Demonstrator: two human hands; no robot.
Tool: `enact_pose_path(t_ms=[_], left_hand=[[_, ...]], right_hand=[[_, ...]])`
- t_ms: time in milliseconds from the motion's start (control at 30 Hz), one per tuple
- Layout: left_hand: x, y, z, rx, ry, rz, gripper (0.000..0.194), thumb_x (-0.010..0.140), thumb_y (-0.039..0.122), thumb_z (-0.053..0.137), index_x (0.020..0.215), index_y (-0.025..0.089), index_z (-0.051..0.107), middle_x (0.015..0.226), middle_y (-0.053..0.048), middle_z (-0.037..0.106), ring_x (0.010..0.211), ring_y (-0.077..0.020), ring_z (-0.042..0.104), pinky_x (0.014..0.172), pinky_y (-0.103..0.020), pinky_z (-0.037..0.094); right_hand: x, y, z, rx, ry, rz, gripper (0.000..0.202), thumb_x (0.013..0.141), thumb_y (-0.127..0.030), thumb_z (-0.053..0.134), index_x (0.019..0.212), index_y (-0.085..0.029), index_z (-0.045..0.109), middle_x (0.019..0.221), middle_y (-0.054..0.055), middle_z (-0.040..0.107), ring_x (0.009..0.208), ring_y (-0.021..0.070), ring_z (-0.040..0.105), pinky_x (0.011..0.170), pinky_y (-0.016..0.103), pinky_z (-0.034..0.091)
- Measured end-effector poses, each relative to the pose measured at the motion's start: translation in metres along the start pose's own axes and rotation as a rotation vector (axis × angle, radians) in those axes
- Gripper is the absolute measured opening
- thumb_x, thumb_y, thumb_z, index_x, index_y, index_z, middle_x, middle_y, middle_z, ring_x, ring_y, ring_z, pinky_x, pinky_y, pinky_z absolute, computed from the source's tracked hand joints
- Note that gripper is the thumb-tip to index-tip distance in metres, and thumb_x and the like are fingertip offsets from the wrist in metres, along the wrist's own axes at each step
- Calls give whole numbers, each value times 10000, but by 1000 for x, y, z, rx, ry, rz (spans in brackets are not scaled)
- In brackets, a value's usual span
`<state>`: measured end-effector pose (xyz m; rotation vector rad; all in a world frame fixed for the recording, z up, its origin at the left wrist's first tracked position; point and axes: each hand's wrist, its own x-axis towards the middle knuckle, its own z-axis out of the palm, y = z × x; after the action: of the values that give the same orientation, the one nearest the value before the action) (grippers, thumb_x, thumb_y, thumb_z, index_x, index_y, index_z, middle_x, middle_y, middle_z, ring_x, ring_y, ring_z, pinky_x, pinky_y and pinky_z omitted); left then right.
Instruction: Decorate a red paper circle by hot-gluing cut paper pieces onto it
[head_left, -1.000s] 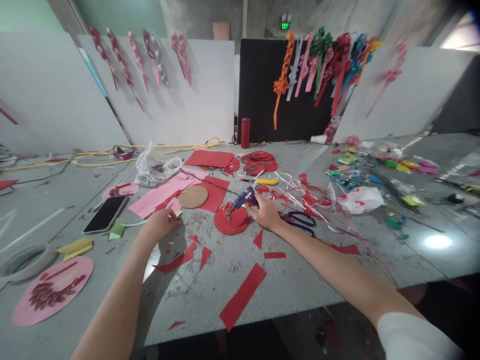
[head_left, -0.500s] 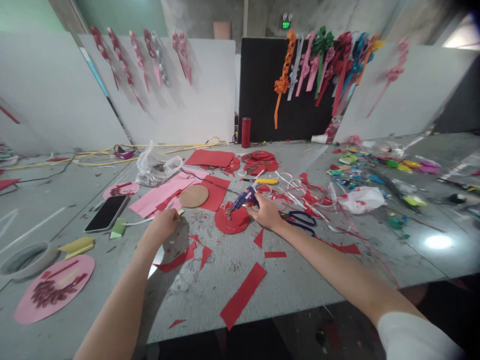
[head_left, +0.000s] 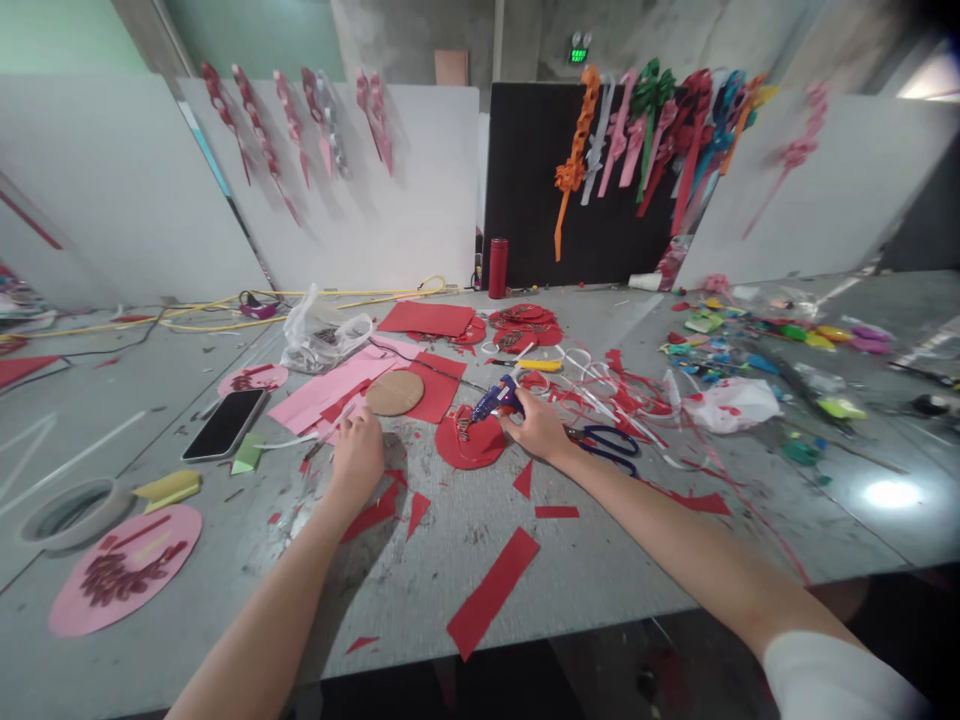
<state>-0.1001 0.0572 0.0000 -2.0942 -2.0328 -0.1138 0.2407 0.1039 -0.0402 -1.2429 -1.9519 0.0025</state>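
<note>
My right hand is wrapped round a blue glue gun. The gun's nozzle points down and left over a red paper disc, which has small brownish curled pieces on it. My left hand is at the pink and red paper scraps left of a round cardboard disc. Its fingers are bent together, and what lies between them, if anything, is too small to make out. Beneath and behind that disc are a red sheet and a pink sheet.
Blue-handled scissors lie by my right wrist, near tangled red and white strips. A yellow cutter, a phone, a tape roll and a pink disc are on the table. A red bottle stands behind.
My left hand has shifted right and slightly forward, to the scraps beside the cardboard disc. The small yellowish piece at its fingertips no longer shows. My right hand stays on the glue gun.
</note>
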Motion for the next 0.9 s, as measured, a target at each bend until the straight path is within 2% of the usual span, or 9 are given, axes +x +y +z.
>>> enact_pose_path(t_ms=[100, 167, 300, 433, 533, 633, 767, 900], left_hand=[[1, 6, -2, -79, -57, 6, 472, 846, -16, 401, 1286, 7, 569, 1029, -258, 712, 1050, -387, 673, 848, -415, 472], [2, 7, -2, -119, -53, -2, 457, 835, -11, 424, 1266, 36, 567, 1014, -234, 723, 1049, -367, 679, 805, -384, 476], [7, 6, 3, -202, 32, 31, 389, 827, 13, 485, 1182, 118, 603, 1049, -177, 732, 1086, -321, 667, 828, -351, 487], [11, 11, 13, -399, 158, 114, 326, 921, 53, 435, 1153, 159, 638, 1030, -146, 731, 1044, -290, 671, 860, -359, 499], [14, 26, 17, -640, 169, 135, 260, 991, 145, 426, 1123, 179, 648, 987, -118, 751, 958, -261, 699, 839, -348, 514], [20, 45, 13, -844, 120, 137, 181, 952, 158, 508, 1053, 188, 655, 979, -88, 784, 909, -234, 728, 809, -321, 525], [30, 70, 0, -922, 89, 125, 120, 885, 150, 601, 911, 185, 712, 893, -74, 796, 849, -223, 737, 789, -302, 524], [27, 87, -3, -952, 45, 36, 135, 851, 129, 643, 880, 162, 772, 874, -78, 806, 814, -214, 732, 762, -286, 522]], right_hand=[[0, -2, -1, -1, 8, 2, 210, 949, -388, 651, 1080, -228, 613, 944, 58, 733, 862, 255, 704, 753, 322, 502], [0, -3, -1, -6, 11, 0, 213, 953, -395, 652, 1076, -226, 612, 953, 60, 734, 863, 254, 703, 751, 321, 498], [1, -3, -2, -14, 13, 2, 211, 952, -398, 654, 1054, -219, 611, 943, 60, 722, 853, 250, 694, 742, 317, 489], [1, -2, -1, -12, 14, 2, 223, 946, -424, 649, 1030, -222, 609, 919, 53, 702, 845, 247, 682, 733, 310, 478], [1, -1, 0, -16, 16, 13, 228, 934, -424, 647, 1030, -219, 615, 913, 53, 701, 844, 248, 678, 732, 309, 472], [0, -1, 1, 1, 27, 30, 243, 927, -417, 650, 1053, -212, 619, 924, 58, 710, 838, 247, 677, 741, 314, 477], [1, -2, 0, 23, 37, 35, 247, 944, -427, 637, 1069, -214, 622, 938, 63, 719, 832, 239, 673, 757, 318, 484], [1, -2, -1, 7, 42, 35, 259, 941, -434, 645, 1075, -213, 627, 943, 69, 719, 860, 248, 676, 748, 313, 481]])
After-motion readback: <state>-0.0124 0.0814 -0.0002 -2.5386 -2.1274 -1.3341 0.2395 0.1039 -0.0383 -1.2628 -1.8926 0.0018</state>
